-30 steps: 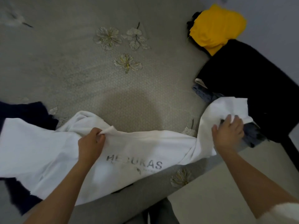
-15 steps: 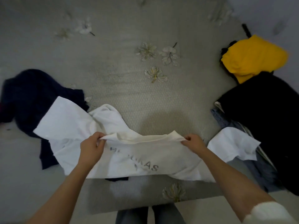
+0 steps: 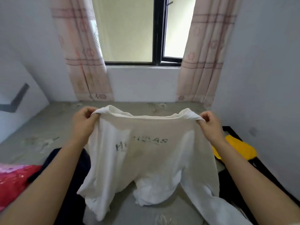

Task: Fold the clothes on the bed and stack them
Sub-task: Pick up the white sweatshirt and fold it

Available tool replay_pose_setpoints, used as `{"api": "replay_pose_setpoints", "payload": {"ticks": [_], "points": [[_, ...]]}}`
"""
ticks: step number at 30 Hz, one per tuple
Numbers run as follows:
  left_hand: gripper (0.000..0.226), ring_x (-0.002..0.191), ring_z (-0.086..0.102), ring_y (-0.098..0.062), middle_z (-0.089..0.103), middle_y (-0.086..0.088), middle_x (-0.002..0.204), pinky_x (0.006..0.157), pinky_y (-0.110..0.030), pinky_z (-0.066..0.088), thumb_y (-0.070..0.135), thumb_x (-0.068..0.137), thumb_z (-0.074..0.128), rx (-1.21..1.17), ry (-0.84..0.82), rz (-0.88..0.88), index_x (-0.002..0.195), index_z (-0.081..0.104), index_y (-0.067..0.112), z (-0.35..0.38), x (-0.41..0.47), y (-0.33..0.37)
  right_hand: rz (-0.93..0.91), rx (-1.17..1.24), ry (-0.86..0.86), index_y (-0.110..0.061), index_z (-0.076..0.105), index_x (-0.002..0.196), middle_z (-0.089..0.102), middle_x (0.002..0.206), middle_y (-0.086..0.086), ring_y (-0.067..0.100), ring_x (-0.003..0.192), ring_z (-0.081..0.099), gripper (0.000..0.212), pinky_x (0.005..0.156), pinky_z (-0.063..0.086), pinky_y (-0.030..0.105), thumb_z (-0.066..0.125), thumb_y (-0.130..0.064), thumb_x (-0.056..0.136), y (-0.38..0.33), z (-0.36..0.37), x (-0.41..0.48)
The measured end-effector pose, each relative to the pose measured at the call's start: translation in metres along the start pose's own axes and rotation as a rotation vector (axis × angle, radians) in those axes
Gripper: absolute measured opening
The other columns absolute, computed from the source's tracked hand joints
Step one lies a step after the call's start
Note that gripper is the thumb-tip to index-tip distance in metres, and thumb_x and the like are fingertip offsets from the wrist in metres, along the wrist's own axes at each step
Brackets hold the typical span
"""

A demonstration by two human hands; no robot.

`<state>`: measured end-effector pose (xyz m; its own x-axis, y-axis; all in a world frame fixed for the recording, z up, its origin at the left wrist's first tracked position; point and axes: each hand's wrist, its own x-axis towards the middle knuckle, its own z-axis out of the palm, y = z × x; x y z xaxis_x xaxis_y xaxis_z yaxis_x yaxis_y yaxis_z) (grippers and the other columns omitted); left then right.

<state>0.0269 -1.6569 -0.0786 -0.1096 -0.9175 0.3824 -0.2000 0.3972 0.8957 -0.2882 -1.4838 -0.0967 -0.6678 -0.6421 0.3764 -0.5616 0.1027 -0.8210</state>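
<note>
I hold a white long-sleeved shirt [image 3: 149, 159] with grey lettering up in the air over the bed [image 3: 53, 127]. My left hand [image 3: 84, 122] pinches its left shoulder and my right hand [image 3: 209, 125] pinches its right shoulder. The shirt hangs spread between them, its hem and sleeves drooping onto the mattress. A yellow garment [image 3: 238, 150] lies on a black garment [image 3: 235, 189] at the right. A dark navy garment [image 3: 74, 176] lies at the left, partly behind my left forearm.
A red and pink cloth [image 3: 14, 181] lies at the near left edge. A window [image 3: 138, 30] with pink patterned curtains [image 3: 81, 59] stands behind the bed. White walls close in on both sides.
I have lifted the white shirt off the bed and spread it in the air by its shoulders. The camera has tilted up from the mattress toward the window.
</note>
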Motion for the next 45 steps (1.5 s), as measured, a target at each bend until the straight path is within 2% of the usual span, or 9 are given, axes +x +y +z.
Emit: {"api": "replay_pose_setpoints", "payload": {"ticks": [6, 10, 16, 21, 25, 30, 37, 42, 45], "points": [[0.029, 0.047, 0.051, 0.01, 0.059, 0.025, 0.047, 0.05, -0.006, 0.04, 0.003, 0.085, 0.057, -0.211, 0.113, 0.172, 0.067, 0.056, 0.025, -0.06, 0.026, 0.095, -0.229, 0.076, 0.218, -0.015, 0.048, 0.081, 0.048, 0.069, -0.001, 0.007, 0.062, 0.043, 0.012, 0.055, 0.034, 0.012, 0.056, -0.007, 0.086, -0.11, -0.037, 0.007], [0.027, 0.048, 0.052, 0.007, 0.06, 0.016, 0.052, 0.051, -0.008, 0.042, 0.005, 0.086, 0.058, -0.302, 0.12, 0.21, 0.068, 0.058, 0.025, -0.079, 0.02, 0.128, -0.23, 0.152, 0.279, -0.029, 0.04, 0.068, 0.045, 0.069, -0.009, 0.001, 0.06, 0.042, 0.031, 0.052, 0.034, 0.01, 0.056, -0.01, 0.087, -0.149, -0.057, -0.002], [0.021, 0.061, 0.051, -0.01, 0.057, -0.001, 0.07, 0.05, -0.014, 0.042, 0.005, 0.086, 0.058, -0.424, 0.041, 0.159, 0.072, 0.06, 0.021, -0.102, 0.013, 0.139, -0.302, 0.161, 0.393, -0.029, 0.043, 0.069, 0.047, 0.071, -0.011, 0.001, 0.061, 0.044, 0.032, 0.054, 0.037, 0.007, 0.058, -0.006, 0.086, -0.168, -0.081, -0.032], [0.023, 0.045, 0.055, 0.002, 0.06, 0.013, 0.045, 0.053, -0.012, 0.047, 0.002, 0.086, 0.059, -0.46, -0.037, 0.134, 0.07, 0.059, 0.018, -0.106, 0.006, 0.147, -0.309, 0.185, 0.491, -0.031, 0.044, 0.068, 0.049, 0.071, -0.014, -0.014, 0.053, 0.048, 0.032, 0.054, 0.037, 0.004, 0.061, -0.011, 0.085, -0.167, -0.086, -0.048], [0.022, 0.048, 0.058, 0.003, 0.061, 0.015, 0.046, 0.058, -0.013, 0.05, 0.002, 0.085, 0.06, -0.424, -0.086, 0.183, 0.07, 0.059, 0.018, -0.106, 0.014, 0.156, -0.293, 0.168, 0.511, -0.032, 0.045, 0.066, 0.05, 0.069, -0.014, -0.014, 0.051, 0.048, 0.031, 0.053, 0.037, 0.005, 0.063, -0.013, 0.083, -0.169, -0.093, -0.041], [0.022, 0.048, 0.057, 0.005, 0.061, 0.017, 0.046, 0.056, -0.01, 0.049, 0.001, 0.085, 0.06, -0.295, -0.147, 0.219, 0.071, 0.059, 0.018, -0.081, 0.034, 0.149, -0.224, 0.106, 0.421, -0.029, 0.047, 0.065, 0.049, 0.066, -0.01, -0.014, 0.047, 0.047, 0.031, 0.05, 0.036, 0.004, 0.064, -0.009, 0.081, -0.15, -0.086, -0.01], [0.008, 0.055, 0.05, -0.008, 0.058, 0.002, 0.064, 0.041, -0.005, 0.038, 0.004, 0.083, 0.064, 0.051, -0.302, -0.099, 0.083, 0.064, 0.011, 0.014, 0.067, 0.022, 0.087, -0.071, 0.108, -0.023, 0.052, 0.064, 0.053, 0.066, -0.005, 0.009, 0.063, 0.048, 0.025, 0.055, 0.038, 0.021, 0.066, -0.009, 0.08, -0.02, -0.029, 0.042], [0.025, 0.037, 0.048, 0.002, 0.055, 0.001, 0.056, 0.038, -0.01, 0.037, 0.001, 0.083, 0.061, 0.096, -0.285, -0.258, 0.064, 0.058, 0.017, 0.08, 0.102, -0.034, 0.228, -0.105, 0.074, -0.003, 0.062, 0.095, 0.055, 0.081, 0.005, 0.02, 0.083, 0.051, 0.013, 0.052, 0.037, 0.011, 0.062, -0.009, 0.083, 0.034, 0.027, 0.104], [0.012, 0.075, 0.054, -0.016, 0.06, 0.001, 0.071, 0.054, -0.017, 0.042, 0.008, 0.087, 0.056, 0.052, -0.164, -0.255, 0.078, 0.06, 0.015, 0.126, 0.142, -0.046, 0.238, -0.13, 0.16, -0.002, 0.058, 0.113, 0.061, 0.105, 0.013, 0.028, 0.103, 0.056, 0.028, 0.076, 0.04, 0.026, 0.056, -0.015, 0.088, 0.039, 0.056, 0.158]]}}
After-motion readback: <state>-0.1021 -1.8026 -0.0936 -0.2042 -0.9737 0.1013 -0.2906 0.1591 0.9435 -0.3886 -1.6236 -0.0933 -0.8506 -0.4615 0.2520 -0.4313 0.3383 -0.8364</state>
